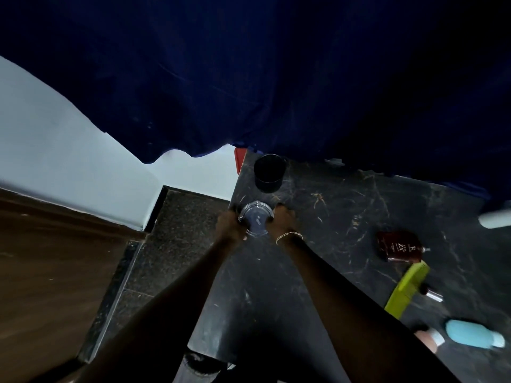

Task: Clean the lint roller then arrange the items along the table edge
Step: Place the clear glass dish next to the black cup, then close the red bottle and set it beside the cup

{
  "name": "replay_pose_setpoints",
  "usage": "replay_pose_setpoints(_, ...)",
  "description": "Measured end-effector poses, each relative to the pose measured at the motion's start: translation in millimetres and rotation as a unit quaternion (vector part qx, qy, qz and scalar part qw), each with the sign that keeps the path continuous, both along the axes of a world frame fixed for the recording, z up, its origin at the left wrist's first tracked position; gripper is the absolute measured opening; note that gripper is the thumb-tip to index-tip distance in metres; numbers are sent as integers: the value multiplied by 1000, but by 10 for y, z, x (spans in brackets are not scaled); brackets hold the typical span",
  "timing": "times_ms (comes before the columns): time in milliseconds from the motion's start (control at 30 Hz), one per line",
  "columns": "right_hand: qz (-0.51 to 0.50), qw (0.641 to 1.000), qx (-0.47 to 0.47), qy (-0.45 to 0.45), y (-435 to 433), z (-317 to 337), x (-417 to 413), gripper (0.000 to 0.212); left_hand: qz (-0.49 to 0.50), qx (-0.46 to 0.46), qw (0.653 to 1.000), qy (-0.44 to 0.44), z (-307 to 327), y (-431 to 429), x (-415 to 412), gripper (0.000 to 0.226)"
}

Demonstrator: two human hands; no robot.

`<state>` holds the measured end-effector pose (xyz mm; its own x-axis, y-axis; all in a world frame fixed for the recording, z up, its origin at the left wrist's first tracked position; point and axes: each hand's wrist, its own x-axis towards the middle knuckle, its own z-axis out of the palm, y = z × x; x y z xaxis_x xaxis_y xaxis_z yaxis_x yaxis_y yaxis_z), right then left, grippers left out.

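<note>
From the head camera we look down on a dark marble-patterned table (345, 205) whose left edge runs from the far corner toward us. Both of our arms reach forward to that edge. Our left hand (231, 223) and right hand (282, 219) close around a clear round container (255, 219) from either side, the fingers curled against its wall and touching it; the container stands right at the table's left edge, near the far left corner. Just beyond it, closer to that corner, a black cup (268, 172) stands upright, apart from the container. A gold bracelet (289, 236) circles our right wrist. Well apart, toward the table's right side, a dark brown bottle (398, 246) lies flat, and just near of it a lime-green lint roller (406, 290) lies tilted, with a small dark and silver piece (431, 293) beside it that we cannot tell more about. Nearer the table's near right corner lies a light blue bottle (474, 334), and a pale object (495, 218) shows at the right edge, too blurred to name. A dark blue curtain (276, 78) hangs over the table's far edge.
</note>
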<state>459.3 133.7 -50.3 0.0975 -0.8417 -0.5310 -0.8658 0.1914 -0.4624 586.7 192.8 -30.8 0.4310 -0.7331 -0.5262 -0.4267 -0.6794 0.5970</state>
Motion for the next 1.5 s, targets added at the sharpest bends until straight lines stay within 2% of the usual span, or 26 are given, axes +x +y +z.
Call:
replay_pose_setpoints(367, 33, 999, -4, 16, -27, -4, -31, 35, 14, 6, 1000, 23, -133, 20, 35, 26)
replay_pose_setpoints(533, 63, 998, -5, 3, -16, 29, -102, 34, -31, 9, 997, -63, -118, 88, 73, 34)
replay_pose_setpoints(700, 79, 994, -52, -49, 125, 109, -313, 38, -28, -34, 994, -99, -123, 330, 97, 42)
replay_pose_setpoints(833, 97, 982, -146, -65, 399, 173, -533, 47, -141, -95, 969, -181, -104, 580, 86, 42)
replay_pose_setpoints(967, 102, 974, -192, -58, 640, 243, -795, 55, -161, -147, 952, -213, -11, 816, -139, 40)
replay_pose_setpoints(1067, 103, 969, -225, -23, 792, 316, -1017, 58, -207, -212, 928, -225, -27, 905, -335, 48)
replay_pose_setpoints(1200, 97, 960, -262, -2, 955, 384, -1332, 58, -258, -230, 905, -248, -104, 894, -690, 59)
replay_pose_setpoints(1300, 85, 959, -267, 29, 1025, 405, -1602, 58, -288, -232, 894, -253, -118, 853, -993, 60)
replay_pose_setpoints(1500, 16, 963, -267, 25, 1090, 423, -2259, 59, -355, -246, 866, -252, -69, 685, -1668, 60)
